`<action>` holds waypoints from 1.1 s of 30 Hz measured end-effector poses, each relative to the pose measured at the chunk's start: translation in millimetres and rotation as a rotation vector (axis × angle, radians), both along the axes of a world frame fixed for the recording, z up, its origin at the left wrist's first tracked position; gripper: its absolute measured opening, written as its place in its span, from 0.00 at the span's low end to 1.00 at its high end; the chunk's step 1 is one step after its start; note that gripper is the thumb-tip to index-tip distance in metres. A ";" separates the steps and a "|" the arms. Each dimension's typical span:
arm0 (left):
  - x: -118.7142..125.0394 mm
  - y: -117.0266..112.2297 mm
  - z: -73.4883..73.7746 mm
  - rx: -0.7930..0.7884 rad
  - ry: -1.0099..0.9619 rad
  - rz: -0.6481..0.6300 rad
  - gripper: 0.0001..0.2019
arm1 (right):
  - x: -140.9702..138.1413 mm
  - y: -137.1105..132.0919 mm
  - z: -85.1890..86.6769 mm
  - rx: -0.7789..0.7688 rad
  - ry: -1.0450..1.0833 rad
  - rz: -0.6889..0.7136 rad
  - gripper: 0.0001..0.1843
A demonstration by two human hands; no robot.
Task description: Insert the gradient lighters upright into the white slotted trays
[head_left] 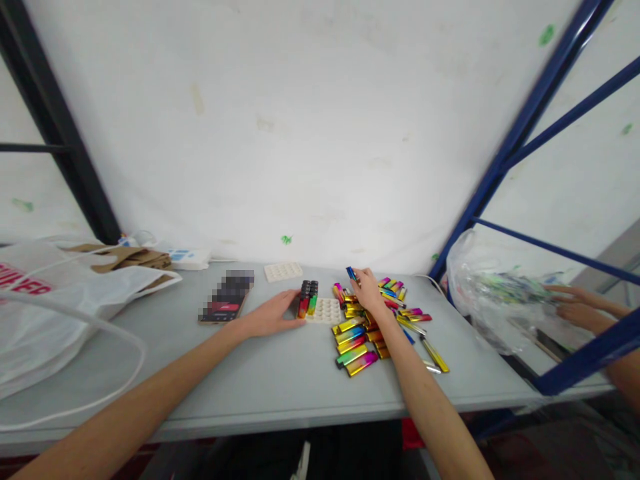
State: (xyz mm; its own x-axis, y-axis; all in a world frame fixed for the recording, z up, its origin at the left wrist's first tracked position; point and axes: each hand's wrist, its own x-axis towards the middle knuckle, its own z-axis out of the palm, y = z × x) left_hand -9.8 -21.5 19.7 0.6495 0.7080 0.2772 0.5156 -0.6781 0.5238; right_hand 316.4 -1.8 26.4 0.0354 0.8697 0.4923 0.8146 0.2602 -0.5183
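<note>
1. Grey table [260,393]: stands agst. the wall and bears all my work, prob. bc. both arms reach it comfortably.
2. White plastic bag [65,320]: on my left, I suppose kept aside to leave room.
3. Lighter pile [357,335]: lies loose, just right of the white tray [327,311], prob. for short reach.
4. Phone [230,297]: flat, near my L hand [273,315] but apart.
5. L hand: half open, thumb and fingers curved around the tray's left end, I think for steadying; cannot tell if it presses.
6. R hand [367,290]: fingers narrow, pinching a blue lighter [351,273] over the pile's far side.
7. White tray: btw. L hand and pile; upright lighters [309,300] fill its left part, black tops up, round holes show at right.
8. Blue lighter: tilted, held by one end, so the other sticks out.
</note>
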 end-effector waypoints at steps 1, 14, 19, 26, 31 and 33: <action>0.1 0.1 -0.1 0.000 0.000 0.002 0.33 | -2.3 -0.4 1.4 0.015 0.117 0.011 0.18; 0.2 0.4 -1.1 0.001 -0.041 -0.027 0.31 | -48.6 -43.3 33.3 -0.141 0.877 0.337 0.24; 0.9 -0.5 0.3 -0.007 -0.027 -0.026 0.32 | -57.1 -46.4 25.6 -0.021 0.634 0.235 0.32; 1.2 -2.2 1.5 -0.002 -0.044 -0.032 0.29 | -62.5 -44.4 12.6 -0.028 0.428 0.115 0.27; 0.8 -2.0 0.5 -0.004 -0.047 -0.033 0.28 | -67.1 -47.4 12.5 -0.022 0.402 0.140 0.23; 0.5 -1.6 -0.2 0.000 -0.056 -0.035 0.30 | -68.9 -50.1 14.5 0.000 0.389 0.152 0.24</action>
